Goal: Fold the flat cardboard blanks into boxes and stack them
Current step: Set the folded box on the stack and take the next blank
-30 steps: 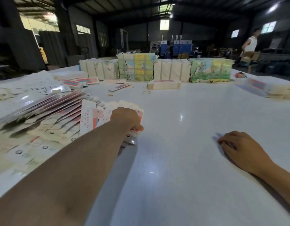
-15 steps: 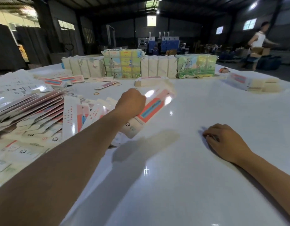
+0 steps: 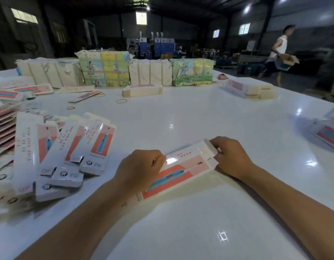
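Observation:
A flat white cardboard blank (image 3: 183, 168) with a coral panel and a blue toothbrush picture lies on the white table (image 3: 200, 119) in front of me. My left hand (image 3: 141, 169) grips its near left part, fingers curled over the edge. My right hand (image 3: 231, 156) pinches the far end flap. To the left, a fanned pile of the same blanks (image 3: 55, 152) spreads over the table. A small stack of folded boxes (image 3: 246, 88) sits at the far right.
Wrapped bundles (image 3: 106, 71) stand in a row along the table's far edge, with a low stack of blanks (image 3: 142, 90) before them. Rubber bands (image 3: 121, 100) lie loose. More printed boxes (image 3: 329, 132) sit at the right edge. A person (image 3: 276, 53) walks past carrying a carton.
My left hand lifted one blank off the pile and brought it to the table in front of me. My right hand left the table and took hold of the blank's far end.

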